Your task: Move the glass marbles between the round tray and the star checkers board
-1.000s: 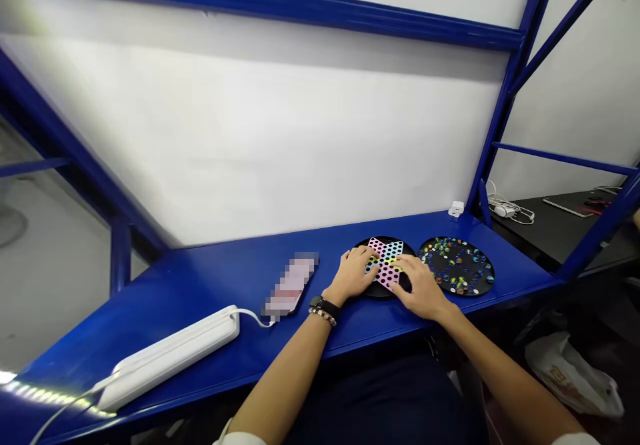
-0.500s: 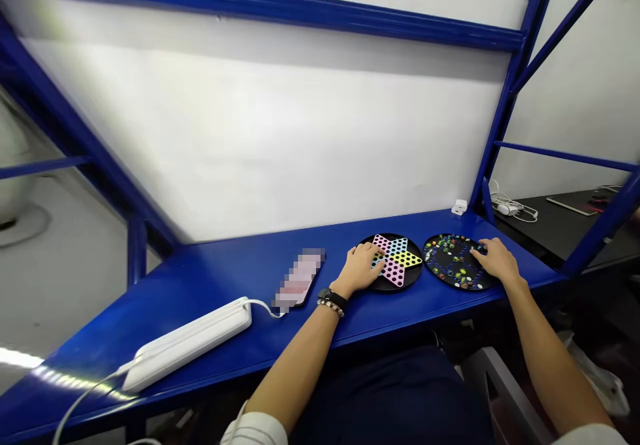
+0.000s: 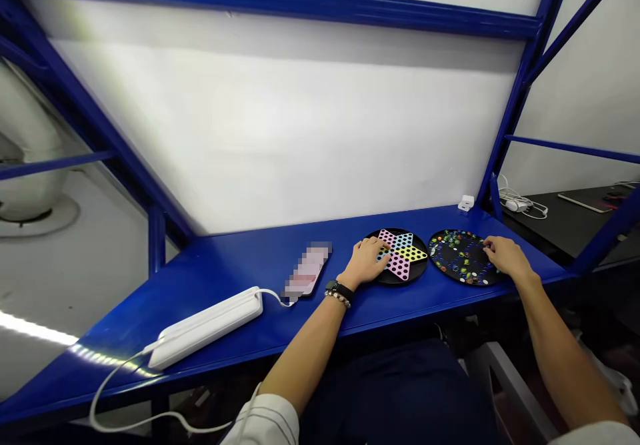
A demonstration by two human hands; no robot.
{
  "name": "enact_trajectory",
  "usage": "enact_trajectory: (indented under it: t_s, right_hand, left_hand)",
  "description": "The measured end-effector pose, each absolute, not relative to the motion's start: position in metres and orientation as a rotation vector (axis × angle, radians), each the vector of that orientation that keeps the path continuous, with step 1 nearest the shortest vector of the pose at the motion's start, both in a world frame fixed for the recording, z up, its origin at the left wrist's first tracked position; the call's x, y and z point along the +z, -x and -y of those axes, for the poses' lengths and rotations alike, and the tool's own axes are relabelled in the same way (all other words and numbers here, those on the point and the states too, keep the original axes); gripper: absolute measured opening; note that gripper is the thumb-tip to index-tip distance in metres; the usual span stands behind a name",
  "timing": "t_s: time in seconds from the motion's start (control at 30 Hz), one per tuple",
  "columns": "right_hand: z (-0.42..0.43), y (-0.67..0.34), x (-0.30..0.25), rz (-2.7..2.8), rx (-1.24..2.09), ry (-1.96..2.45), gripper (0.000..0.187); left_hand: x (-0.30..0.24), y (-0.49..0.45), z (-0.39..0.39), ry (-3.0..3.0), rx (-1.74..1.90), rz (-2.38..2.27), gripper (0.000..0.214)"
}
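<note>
1. Since 1.0 s ago, R hand (image 3: 505,257) had left the star board (image 3: 403,255) and lay on the marble tray (image 3: 457,257), fingers loosely curled, grasping nothing visible.
2. L hand (image 3: 367,262) lay flat, fingers released, on star board's left edge.
3. Count: 2 round boards side by side on blue shelf (image 3: 240,268); 1 phone (image 3: 307,277), 1 white power strip (image 3: 206,327).

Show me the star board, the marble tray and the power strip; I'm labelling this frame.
star board (image 3: 407,256), head view, yellow arm of the star
marble tray (image 3: 457,258), head view, its middle
power strip (image 3: 210,325), head view, top face
</note>
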State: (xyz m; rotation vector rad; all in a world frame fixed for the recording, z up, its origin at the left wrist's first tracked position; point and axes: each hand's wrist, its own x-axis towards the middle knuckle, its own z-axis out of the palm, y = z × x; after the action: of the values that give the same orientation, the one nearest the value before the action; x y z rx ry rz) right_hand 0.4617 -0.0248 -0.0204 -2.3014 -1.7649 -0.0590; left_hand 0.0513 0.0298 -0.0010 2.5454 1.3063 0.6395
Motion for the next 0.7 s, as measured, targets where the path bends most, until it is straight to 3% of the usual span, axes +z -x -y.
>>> enact_trajectory:
  t_s: [0.23, 0.5, 0.7]
  right_hand:
    - [0.027, -0.46, -0.025, 1.629, 0.119, 2.046, 0.025]
    - [0.035, -0.469, -0.022, 1.269, 0.153, 1.848, 0.04]
    - [0.048, -0.477, -0.011, 1.518, 0.212, 1.899, 0.036]
  left_hand:
    - [-0.003, -0.051, -0.031, -2.553, 0.667, -1.286, 0.024]
    - [-0.005, -0.05, -0.034, -2.547, 0.638, -1.281, 0.024]
    - [-0.006, -0.05, -0.034, -2.552, 0.655, -1.284, 0.024]
